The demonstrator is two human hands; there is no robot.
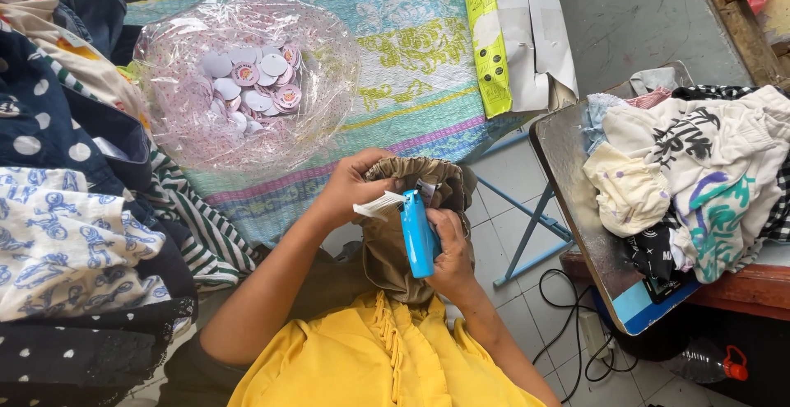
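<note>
A table under a striped quilted cloth carries a clear plastic bag of round paper tags at far left. Near centre, the left hand pinches the waistband of a khaki-brown garment, while the right hand grips a blue plastic tagging gun against it.

Upper left of frame: clear plastic bag of round tags on quilted cloth. Left edge: stacked patterned garments. Right: heaped clothes on metal tray.
</note>
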